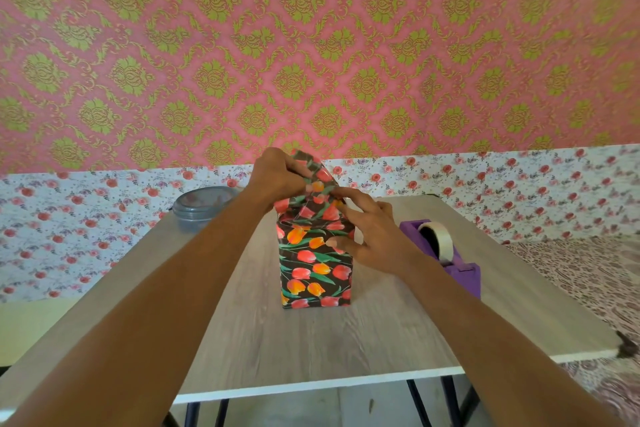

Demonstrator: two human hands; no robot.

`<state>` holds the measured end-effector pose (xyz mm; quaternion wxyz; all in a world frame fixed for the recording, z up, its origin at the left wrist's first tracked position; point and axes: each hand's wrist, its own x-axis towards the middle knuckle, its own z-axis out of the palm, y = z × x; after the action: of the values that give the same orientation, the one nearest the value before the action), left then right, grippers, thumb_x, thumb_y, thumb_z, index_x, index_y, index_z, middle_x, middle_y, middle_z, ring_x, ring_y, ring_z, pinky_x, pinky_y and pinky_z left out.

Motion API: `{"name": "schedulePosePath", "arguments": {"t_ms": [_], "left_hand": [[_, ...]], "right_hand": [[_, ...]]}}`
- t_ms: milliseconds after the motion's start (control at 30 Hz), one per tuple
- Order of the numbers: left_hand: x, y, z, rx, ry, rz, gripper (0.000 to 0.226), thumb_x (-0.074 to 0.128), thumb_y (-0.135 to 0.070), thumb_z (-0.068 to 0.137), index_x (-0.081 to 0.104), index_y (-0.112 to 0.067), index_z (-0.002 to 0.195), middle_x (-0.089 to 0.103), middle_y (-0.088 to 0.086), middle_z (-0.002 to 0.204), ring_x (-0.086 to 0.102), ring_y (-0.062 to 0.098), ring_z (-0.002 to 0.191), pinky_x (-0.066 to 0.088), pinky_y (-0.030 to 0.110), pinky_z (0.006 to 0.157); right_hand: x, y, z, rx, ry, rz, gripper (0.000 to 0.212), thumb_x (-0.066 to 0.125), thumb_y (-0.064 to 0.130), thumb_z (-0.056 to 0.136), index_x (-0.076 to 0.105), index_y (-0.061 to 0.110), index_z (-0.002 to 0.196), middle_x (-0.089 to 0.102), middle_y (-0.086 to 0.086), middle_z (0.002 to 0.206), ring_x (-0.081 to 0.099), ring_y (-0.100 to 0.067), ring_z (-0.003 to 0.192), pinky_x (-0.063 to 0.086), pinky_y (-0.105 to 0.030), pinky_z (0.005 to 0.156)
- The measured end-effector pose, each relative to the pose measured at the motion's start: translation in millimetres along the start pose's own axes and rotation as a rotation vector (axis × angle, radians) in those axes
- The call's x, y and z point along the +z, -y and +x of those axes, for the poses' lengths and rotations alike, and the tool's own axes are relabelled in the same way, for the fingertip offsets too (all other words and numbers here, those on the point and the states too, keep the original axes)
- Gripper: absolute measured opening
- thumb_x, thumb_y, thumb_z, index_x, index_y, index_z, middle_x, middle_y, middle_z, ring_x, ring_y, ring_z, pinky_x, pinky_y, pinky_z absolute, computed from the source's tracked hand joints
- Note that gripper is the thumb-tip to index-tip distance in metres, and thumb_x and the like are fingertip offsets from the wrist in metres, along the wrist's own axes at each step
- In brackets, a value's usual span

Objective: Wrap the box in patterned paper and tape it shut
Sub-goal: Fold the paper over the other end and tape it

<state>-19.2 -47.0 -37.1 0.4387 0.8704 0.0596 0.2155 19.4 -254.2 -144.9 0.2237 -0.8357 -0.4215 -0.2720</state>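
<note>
Box: upright at the table centre, sides covered in tulip patterned paper, loose at the top.
Left hand: arm extended, fingers curled, pinching the raised paper flap above the box.
Right hand: fingers spread, pressing paper at the box's upper right corner.
Purple tape dispenser: right. Grey lidded container: far left.
</note>
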Motion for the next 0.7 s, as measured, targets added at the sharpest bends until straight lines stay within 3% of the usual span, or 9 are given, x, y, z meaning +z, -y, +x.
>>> {"name": "schedulePosePath", "arguments": {"t_ms": [133,200,300,367,433,600,700], "left_hand": [[-0.7,15.4,1.8,-0.043,0.013,0.078,0.014,0.071,0.01,0.081,0.078,-0.002,0.082,0.069,0.002,0.08,0.063,0.013,0.071,0.049,0.019,0.055],[-2.8,22.9,5.8,-0.079,0.003,0.053,0.007,0.073,0.001,0.075,0.073,-0.005,0.079,0.066,0.008,0.077,0.064,0.02,0.071,0.056,0.033,0.057],[-2.3,35.2,21.2,-0.052,-0.003,0.012,0.021,0.081,-0.012,0.062,0.071,0.003,0.073,0.062,0.009,0.075,0.067,0.023,0.072,0.061,0.052,0.066],[-5.1,23.4,12.1,-0.026,0.014,-0.001,0.027,0.084,-0.007,0.067,0.071,0.013,0.079,0.07,0.009,0.08,0.073,0.027,0.079,0.063,0.051,0.075],[-5.4,15.9,5.4,-0.001,0.026,0.001,0.013,0.083,0.003,0.072,0.076,0.009,0.082,0.075,0.012,0.084,0.073,0.025,0.083,0.063,0.044,0.08],[-9.4,7.0,5.1,0.076,0.108,0.079,0.027,0.08,0.009,0.074,0.078,0.002,0.1,0.073,0.014,0.102,0.067,0.02,0.088,0.054,0.03,0.074],[-18.5,-0.5,4.5,0.111,0.131,0.061,0.029,0.079,0.011,0.075,0.076,0.002,0.103,0.07,0.016,0.106,0.067,0.027,0.097,0.057,0.039,0.078]], "right_hand": [[2.5,0.0,2.4,0.004,0.018,0.009,0.07,0.048,0.07,0.091,0.052,0.027,0.145,0.028,0.014,0.164,0.035,-0.011,0.146,0.03,-0.052,0.107],[0.6,0.5,3.2,-0.022,0.04,0.001,0.071,0.045,0.071,0.092,0.048,0.029,0.15,0.026,0.017,0.165,0.026,-0.008,0.151,0.028,-0.053,0.109],[-6.3,0.2,3.9,-0.013,0.099,0.005,0.068,0.044,0.073,0.092,0.045,0.036,0.15,0.032,0.019,0.162,0.029,-0.004,0.149,0.026,-0.054,0.111],[-10.2,0.4,4.1,0.001,0.132,0.0,0.065,0.046,0.073,0.092,0.045,0.041,0.149,0.035,0.021,0.16,0.035,-0.004,0.145,0.026,-0.055,0.109],[-14.0,0.3,4.3,0.0,0.149,-0.027,0.065,0.047,0.073,0.092,0.042,0.044,0.15,0.034,0.023,0.16,0.036,-0.003,0.144,0.025,-0.054,0.108],[-16.5,0.2,4.0,0.014,0.196,-0.023,0.073,0.037,0.077,0.087,0.039,0.043,0.152,0.023,0.026,0.163,0.037,-0.004,0.144,0.027,-0.051,0.105],[-13.2,-2.5,4.8,-0.007,0.202,0.021,0.078,0.04,0.077,0.089,0.034,0.038,0.157,0.018,0.023,0.166,0.042,-0.01,0.143,0.037,-0.052,0.102]]}}
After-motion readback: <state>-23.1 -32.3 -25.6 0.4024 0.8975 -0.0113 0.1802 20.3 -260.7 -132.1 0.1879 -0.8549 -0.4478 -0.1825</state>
